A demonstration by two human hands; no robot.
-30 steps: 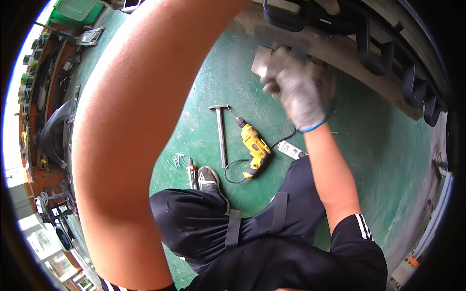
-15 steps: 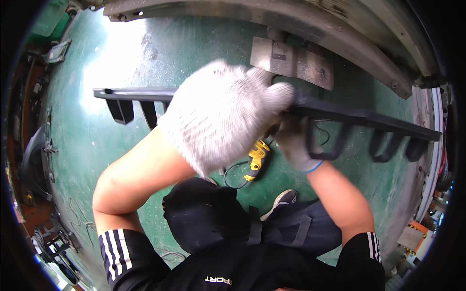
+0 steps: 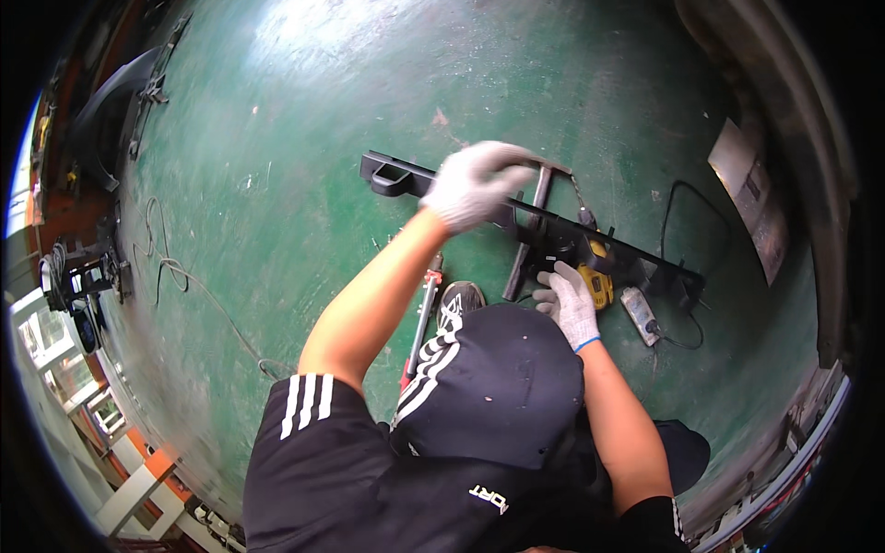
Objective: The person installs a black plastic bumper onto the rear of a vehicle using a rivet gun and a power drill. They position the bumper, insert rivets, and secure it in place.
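Observation:
A long black slotted bar (image 3: 636, 253) with bracket-like pockets stretches from left to right low in front of me, apparently at floor level. Over its left half is my gloved left hand (image 3: 475, 184), slightly blurred, with thumb and fingers apart. The hand covers a piece of the bar, and whether it touches it I cannot tell. Near the bar's close side my gloved right hand (image 3: 567, 302) has its fingers spread and holds nothing. Beside that hand lies a yellow and black power tool (image 3: 597, 284), partly covered by the bar. A metal T-shaped piece (image 3: 542, 192) runs beneath the bar.
A white power strip (image 3: 641, 315) with a black cable lies right of the yellow tool. A red and grey long tool (image 3: 424, 318) rests by my shoe. Thin cable (image 3: 203, 295) trails across the green floor at left. A metal plate (image 3: 749, 198) hangs at the right.
The black bar has gone from raised in front of me down to floor level. My hands have come off their close grip near its middle and moved apart. The view has turned left.

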